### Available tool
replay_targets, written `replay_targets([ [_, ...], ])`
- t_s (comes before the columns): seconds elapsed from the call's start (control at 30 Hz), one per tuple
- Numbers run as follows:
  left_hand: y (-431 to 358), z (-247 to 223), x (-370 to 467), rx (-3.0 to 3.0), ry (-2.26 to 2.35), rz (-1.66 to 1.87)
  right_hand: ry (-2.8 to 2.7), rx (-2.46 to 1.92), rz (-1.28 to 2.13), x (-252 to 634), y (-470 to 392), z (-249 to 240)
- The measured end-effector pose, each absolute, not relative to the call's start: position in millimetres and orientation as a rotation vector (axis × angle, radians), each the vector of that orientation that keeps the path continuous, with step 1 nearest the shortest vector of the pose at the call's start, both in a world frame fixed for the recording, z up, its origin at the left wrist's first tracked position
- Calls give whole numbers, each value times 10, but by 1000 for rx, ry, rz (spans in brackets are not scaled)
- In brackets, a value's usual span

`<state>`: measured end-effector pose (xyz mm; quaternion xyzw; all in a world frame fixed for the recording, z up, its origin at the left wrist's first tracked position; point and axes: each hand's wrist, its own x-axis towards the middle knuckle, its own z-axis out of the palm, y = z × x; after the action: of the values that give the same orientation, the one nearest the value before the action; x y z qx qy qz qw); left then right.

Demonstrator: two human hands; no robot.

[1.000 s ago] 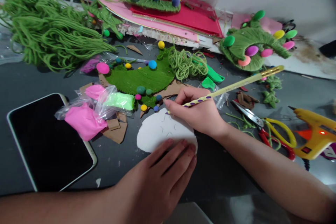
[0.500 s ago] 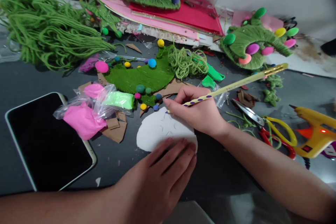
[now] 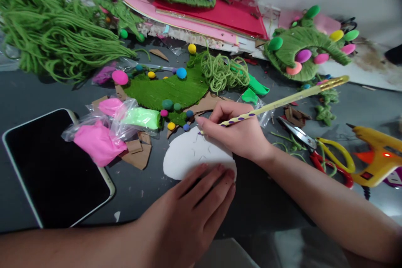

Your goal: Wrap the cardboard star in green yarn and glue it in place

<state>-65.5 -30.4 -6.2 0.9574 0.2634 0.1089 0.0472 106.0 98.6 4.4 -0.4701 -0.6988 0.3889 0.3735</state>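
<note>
A white paper cutout (image 3: pixel 182 155) with a rounded outline lies on the dark table, a few short pencil strokes near its middle. My left hand (image 3: pixel 201 205) rests flat over its lower right part, fingers stretched out. Between the thumb and fingers of my right hand (image 3: pixel 238 134) is a pale yellow pencil (image 3: pixel 282 102) with purple spots, its tip at the paper's upper edge. Just beyond the paper sit a small green star shape (image 3: pixel 177 118) with coloured balls and a larger green yarn-wrapped crescent (image 3: pixel 166 91).
On the left are a phone (image 3: pixel 56 171), bagged pink clay (image 3: pixel 99 142) and a heap of green yarn (image 3: pixel 63 37). To the right lie scissors (image 3: pixel 314 146) and a yellow glue gun (image 3: pixel 373 155) with a red light. Red sheets (image 3: pixel 232 19) and another decorated crescent (image 3: pixel 282 56) stand farther back.
The view has shifted very slightly. The pencil's eraser end has tilted a little to the right, while its tip and my left hand stay almost where they were.
</note>
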Motion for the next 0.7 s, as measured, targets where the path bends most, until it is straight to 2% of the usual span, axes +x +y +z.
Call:
replay_targets([
  [0.7, -292, -78, -676, 2943, 762, 334, -1791, -1237, 1007, 1083, 991, 54],
])
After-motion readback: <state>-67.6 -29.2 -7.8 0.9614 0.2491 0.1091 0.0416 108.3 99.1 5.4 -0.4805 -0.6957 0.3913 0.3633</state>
